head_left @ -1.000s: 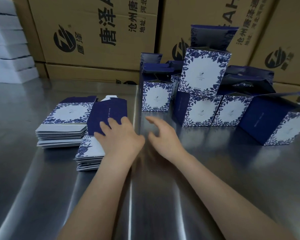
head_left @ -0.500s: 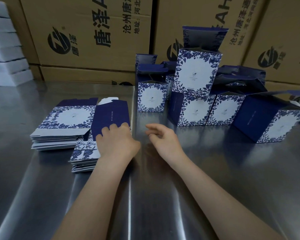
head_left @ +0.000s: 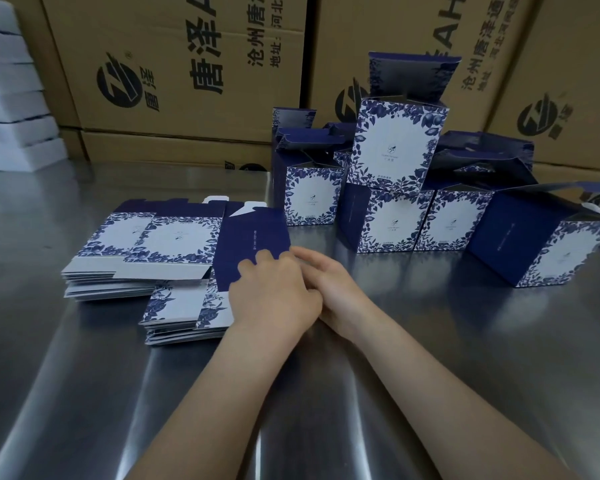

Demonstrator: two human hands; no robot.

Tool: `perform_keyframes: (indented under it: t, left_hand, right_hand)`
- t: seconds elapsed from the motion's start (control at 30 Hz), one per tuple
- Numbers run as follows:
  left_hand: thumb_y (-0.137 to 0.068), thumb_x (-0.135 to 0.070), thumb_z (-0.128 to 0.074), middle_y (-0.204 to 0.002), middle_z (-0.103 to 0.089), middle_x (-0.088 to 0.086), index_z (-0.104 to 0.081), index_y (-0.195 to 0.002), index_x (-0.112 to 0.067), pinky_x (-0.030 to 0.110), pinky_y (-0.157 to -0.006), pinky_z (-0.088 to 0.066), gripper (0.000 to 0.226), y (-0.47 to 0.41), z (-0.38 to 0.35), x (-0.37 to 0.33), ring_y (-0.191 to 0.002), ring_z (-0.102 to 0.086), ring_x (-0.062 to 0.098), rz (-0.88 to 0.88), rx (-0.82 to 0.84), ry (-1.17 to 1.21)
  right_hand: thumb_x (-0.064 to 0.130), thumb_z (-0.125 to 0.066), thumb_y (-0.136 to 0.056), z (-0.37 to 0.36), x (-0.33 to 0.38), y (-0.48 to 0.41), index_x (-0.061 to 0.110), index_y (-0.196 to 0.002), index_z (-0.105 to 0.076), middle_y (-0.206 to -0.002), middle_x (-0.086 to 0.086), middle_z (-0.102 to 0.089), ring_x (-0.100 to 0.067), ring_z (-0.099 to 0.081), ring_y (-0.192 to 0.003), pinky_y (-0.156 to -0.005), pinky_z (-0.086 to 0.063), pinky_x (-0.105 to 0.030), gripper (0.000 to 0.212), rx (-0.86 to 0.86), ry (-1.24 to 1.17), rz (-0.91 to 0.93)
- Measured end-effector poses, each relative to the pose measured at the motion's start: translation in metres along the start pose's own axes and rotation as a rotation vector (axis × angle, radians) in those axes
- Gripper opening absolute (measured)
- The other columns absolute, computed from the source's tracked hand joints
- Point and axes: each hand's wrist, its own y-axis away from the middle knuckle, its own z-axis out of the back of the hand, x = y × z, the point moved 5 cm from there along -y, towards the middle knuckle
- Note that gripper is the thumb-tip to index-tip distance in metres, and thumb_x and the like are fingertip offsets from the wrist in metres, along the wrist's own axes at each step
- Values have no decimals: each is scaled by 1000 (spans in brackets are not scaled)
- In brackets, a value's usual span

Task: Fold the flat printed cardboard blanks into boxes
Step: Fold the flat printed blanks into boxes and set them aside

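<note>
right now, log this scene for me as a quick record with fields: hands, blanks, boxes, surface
left hand: rests on the top dark blue blank; grip unclear
right hand: fingers at that blank's right edge, touching the left hand; grip hidden
flat blanks: two piles, far stack and near stack, the latter under the blue blank
folded boxes: several at right rear, top flaps open, one tall box raised on others
surface: steel table
backdrop: brown cartons
</note>
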Motion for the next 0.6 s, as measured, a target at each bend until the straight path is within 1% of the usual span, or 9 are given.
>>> perform_keyframes:
  t: [0.07,0.1,0.17,0.23,0.33,0.37,0.43,0.5,0.6]
  left_hand:
    - [-89,-36,-50,-125,-47,9,-47,-126,-16,36,-76,-33,42,1,1,-2,-118,-43,32,-9,-15,25]
    - [-90,-36,-49,-125,-48,9,-47,-126,-16,36,-75,-34,41,1,2,-2,-117,-44,32,-12,-33,48]
    - [-92,-36,-47,-123,-50,9,-49,-125,-17,36,-74,-35,38,1,8,-2,-114,-48,32,-13,-86,99]
    - [-93,-37,-48,-119,-52,6,-52,-122,-20,35,-73,-36,34,0,14,-1,-110,-52,31,-10,-149,160]
    - [-92,-37,-52,-115,-57,2,-58,-115,-23,33,-74,-35,27,-2,26,3,-107,-55,29,-10,-254,276]
    - [-92,-36,-53,-114,-59,1,-59,-113,-25,33,-74,-35,25,-3,30,5,-105,-56,28,-6,-291,317]
    - [-91,-33,-54,-111,-63,-2,-63,-109,-27,31,-73,-35,21,-3,39,10,-101,-57,25,9,-370,397]
    - [-89,-29,-54,-107,-65,-3,-65,-105,-28,30,-73,-36,20,-4,48,16,-98,-58,23,33,-449,477]
    - [-87,-24,-53,-107,-68,-2,-68,-104,-27,30,-75,-38,22,-6,59,31,-101,-59,23,75,-530,590]
  right_hand:
    - [5,-54,-95,2,0,0,17,-134,-55,-110,-16,-68,-17,-66,-76,-57,-51,-23,41,-20,-15,-8]
    - [1,-53,-93,3,-1,0,16,-134,-54,-110,-18,-68,-18,-66,-75,-54,-51,-22,44,-25,-36,-15]
    - [-3,-52,-92,3,-1,0,15,-137,-51,-115,-21,-67,-22,-66,-82,-56,-53,-23,48,-34,-79,-30]
    - [-4,-50,-93,3,0,0,9,-139,-48,-109,-16,-69,-23,-65,-86,-60,-55,-25,48,-24,-115,-34]
    - [-10,-48,-91,2,5,2,-4,-132,-53,-89,-11,-70,-16,-66,-71,-58,-55,-24,42,41,-146,-8]
    - [-11,-47,-90,3,7,3,-4,-129,-55,-88,-11,-69,-16,-66,-69,-58,-55,-25,40,51,-150,-3]
    - [-12,-47,-90,6,10,5,0,-125,-60,-96,-15,-67,-20,-66,-75,-62,-56,-28,39,45,-162,5]
    - [-13,-45,-89,10,14,6,0,-123,-61,-97,-15,-70,-21,-68,-76,-62,-56,-27,41,30,-182,22]
    - [-15,-42,-88,14,19,9,-1,-122,-63,-98,-16,-73,-21,-71,-76,-62,-57,-26,41,5,-196,32]
